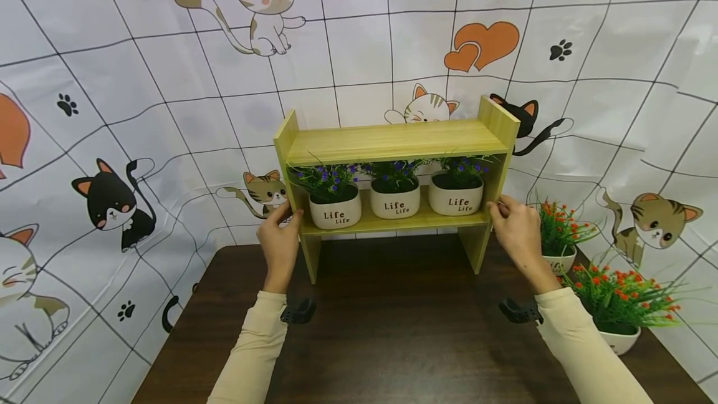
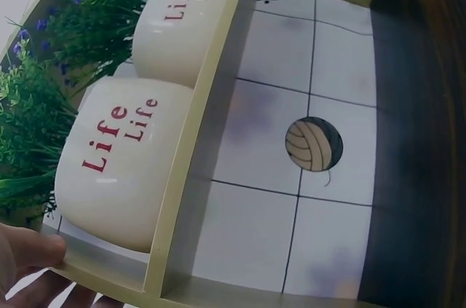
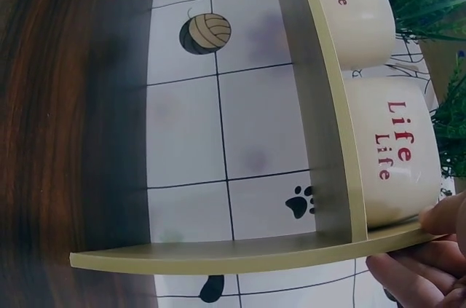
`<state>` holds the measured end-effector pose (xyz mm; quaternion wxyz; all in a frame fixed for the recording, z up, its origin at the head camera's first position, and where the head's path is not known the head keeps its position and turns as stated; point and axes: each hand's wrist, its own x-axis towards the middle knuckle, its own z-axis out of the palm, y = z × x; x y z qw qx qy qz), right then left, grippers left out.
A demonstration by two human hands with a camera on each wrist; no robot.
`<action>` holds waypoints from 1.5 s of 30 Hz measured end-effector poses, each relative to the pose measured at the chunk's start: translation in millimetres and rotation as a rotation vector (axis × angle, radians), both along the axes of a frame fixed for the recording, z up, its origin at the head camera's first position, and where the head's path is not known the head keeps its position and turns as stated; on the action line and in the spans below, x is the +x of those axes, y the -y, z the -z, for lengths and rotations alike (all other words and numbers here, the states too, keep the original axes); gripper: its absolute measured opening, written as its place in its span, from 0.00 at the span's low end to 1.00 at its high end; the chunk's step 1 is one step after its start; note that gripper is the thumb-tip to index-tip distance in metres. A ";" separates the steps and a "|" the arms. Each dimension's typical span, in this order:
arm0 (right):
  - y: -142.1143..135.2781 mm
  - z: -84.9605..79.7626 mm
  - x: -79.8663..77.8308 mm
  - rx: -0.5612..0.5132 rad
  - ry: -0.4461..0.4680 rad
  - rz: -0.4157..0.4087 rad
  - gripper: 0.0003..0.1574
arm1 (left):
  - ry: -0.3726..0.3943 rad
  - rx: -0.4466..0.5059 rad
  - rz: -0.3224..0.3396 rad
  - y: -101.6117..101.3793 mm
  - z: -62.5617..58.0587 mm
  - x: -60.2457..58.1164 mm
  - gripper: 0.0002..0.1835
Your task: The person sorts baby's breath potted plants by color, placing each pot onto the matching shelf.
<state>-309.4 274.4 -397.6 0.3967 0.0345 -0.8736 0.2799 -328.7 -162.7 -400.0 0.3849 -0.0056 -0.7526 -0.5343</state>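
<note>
A light wooden two-tier shelf [image 1: 392,142] stands on the dark table, against the wall. My left hand [image 1: 279,245] grips its left side panel at the height of the lower board, thumb at the front edge and fingers outside. On the opposite panel, my right hand [image 1: 515,232] pinches the edge in the same way. Three white pots marked "Life" with purple-flowered plants sit in a row on the lower board: a left pot [image 1: 335,209], a middle pot [image 1: 395,199] and a right pot [image 1: 457,195]. The left pot [image 2: 120,162] is close to my left thumb, the right pot [image 3: 393,151] to my right.
Two more white pots stand at the table's right side, a rear orange-flowered plant [image 1: 561,229] and a nearer orange-flowered plant [image 1: 622,298] beside my right forearm. The dark wooden table [image 1: 404,335] extends toward me. Behind it hangs a cat-printed wall covering [image 1: 359,48].
</note>
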 end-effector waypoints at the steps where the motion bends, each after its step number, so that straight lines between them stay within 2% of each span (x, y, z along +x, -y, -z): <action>1: -0.9 -0.2 0.2 0.006 -0.001 -0.008 0.13 | -0.004 -0.005 -0.005 0.1 -0.2 -0.4 0.15; 4: -3.8 -1.8 1.3 0.025 0.004 -0.043 0.15 | -0.011 -0.022 -0.022 0.5 -1.1 -1.4 0.15; 8: -8.3 -6.6 4.5 0.046 0.059 -0.086 0.15 | 0.004 -0.016 -0.021 0.5 -2.3 -1.5 0.14; 12: -14.6 -13.6 10.7 0.074 0.118 -0.085 0.15 | 0.021 0.002 -0.006 -0.1 -2.5 -1.9 0.15; 17: -23.0 -22.7 25.3 0.102 0.136 -0.044 0.15 | 0.030 0.006 0.001 -0.2 -1.3 -2.9 0.15; 24: -41.2 -33.5 50.0 0.065 0.244 -0.059 0.18 | 0.036 -0.006 -0.021 1.7 2.4 -2.8 0.14; 28: -56.0 -37.3 64.1 0.084 0.262 0.004 0.15 | 0.035 -0.012 -0.026 1.8 3.5 -1.8 0.15; 35: -88.5 -41.6 85.7 0.102 0.236 0.051 0.12 | 0.040 -0.015 -0.029 1.5 4.6 -1.9 0.15; 45: -124.8 -46.9 118.0 0.064 0.307 0.189 0.18 | 0.017 0.007 -0.016 2.6 5.1 -0.5 0.14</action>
